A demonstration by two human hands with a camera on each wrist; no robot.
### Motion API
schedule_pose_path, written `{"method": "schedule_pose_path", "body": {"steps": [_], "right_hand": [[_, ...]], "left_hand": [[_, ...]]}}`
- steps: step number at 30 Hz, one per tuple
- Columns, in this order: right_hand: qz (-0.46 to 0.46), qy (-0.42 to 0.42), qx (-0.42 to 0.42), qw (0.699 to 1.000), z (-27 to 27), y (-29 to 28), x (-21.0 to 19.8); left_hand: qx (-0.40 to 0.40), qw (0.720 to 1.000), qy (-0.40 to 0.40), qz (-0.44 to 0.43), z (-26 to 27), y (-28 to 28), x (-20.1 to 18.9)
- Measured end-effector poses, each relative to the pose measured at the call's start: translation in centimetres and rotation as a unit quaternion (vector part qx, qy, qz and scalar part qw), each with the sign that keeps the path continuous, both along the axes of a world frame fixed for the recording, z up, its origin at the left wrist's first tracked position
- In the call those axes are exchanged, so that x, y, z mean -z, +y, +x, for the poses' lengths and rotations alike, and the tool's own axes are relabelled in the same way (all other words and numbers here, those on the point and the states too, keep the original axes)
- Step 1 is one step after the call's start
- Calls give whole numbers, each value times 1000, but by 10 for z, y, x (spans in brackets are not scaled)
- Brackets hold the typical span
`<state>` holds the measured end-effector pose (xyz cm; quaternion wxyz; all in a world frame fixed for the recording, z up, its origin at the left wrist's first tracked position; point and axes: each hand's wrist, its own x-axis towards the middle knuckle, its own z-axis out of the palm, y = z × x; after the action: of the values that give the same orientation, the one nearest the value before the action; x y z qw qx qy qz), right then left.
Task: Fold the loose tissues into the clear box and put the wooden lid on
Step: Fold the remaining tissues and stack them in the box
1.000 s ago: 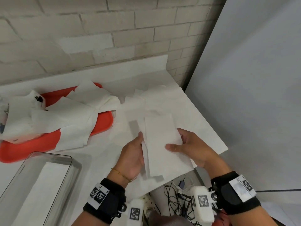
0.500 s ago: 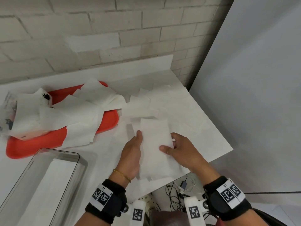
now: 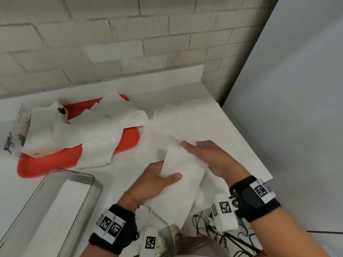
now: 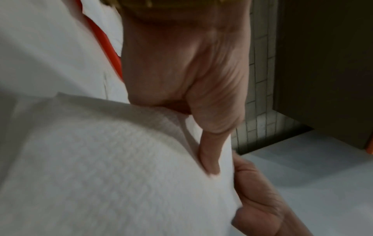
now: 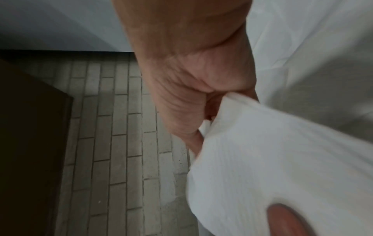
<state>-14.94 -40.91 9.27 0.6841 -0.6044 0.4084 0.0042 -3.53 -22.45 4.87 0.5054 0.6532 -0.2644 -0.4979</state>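
Observation:
A folded white tissue is lifted slantwise over the counter's front edge, held by both hands. My left hand grips its near left side, thumb on top and fingers hidden beneath. My right hand pinches its far right edge. In the left wrist view the thumb presses the tissue. In the right wrist view the tissue bunches against the palm. The clear box stands at lower left with folded tissues inside. No wooden lid is in view.
An orange tray at the left carries several loose tissues and a tissue packet. More loose tissues lie on the white counter. A brick wall stands behind, a grey panel at the right, cables below the edge.
The folded tissue has come up off the counter and turned slantwise. My left thumb has moved onto its top, and my right hand has shifted to its far edge.

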Motion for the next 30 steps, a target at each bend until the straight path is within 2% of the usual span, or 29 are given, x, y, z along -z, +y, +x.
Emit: {"method": "schedule_pose_path", "body": {"steps": [2,6,10,15,18,21,27,28,30], "right_hand": [[13,-39,1,999,7,-7,-5],[-20,-103,40,994,23,-22,-13],[-133,-150,45,979,39,-38,-31],[-260,-220,6,940,49,-48,-65],[-275,-261,12,926,55,-57,-83],[-265,-306,82,911,61,-78,-96],[-267,-384,222,855,49,-129,-132],[-260,-390,217,856,44,-134,-138],[-239,-375,163,881,37,-135,-144]], "left_hand": [[11,1000,16,5,0,-3,-1],[-21,998,66,4,-1,-8,1],[-60,994,88,-3,-3,-19,-3],[-103,992,70,-28,-1,-40,-15],[-112,991,55,-46,1,-48,-20],[-120,991,33,-44,4,-51,-18],[-190,981,27,7,11,-53,-3],[-202,979,30,11,12,-54,-1],[-222,974,35,15,16,-57,3]]}}
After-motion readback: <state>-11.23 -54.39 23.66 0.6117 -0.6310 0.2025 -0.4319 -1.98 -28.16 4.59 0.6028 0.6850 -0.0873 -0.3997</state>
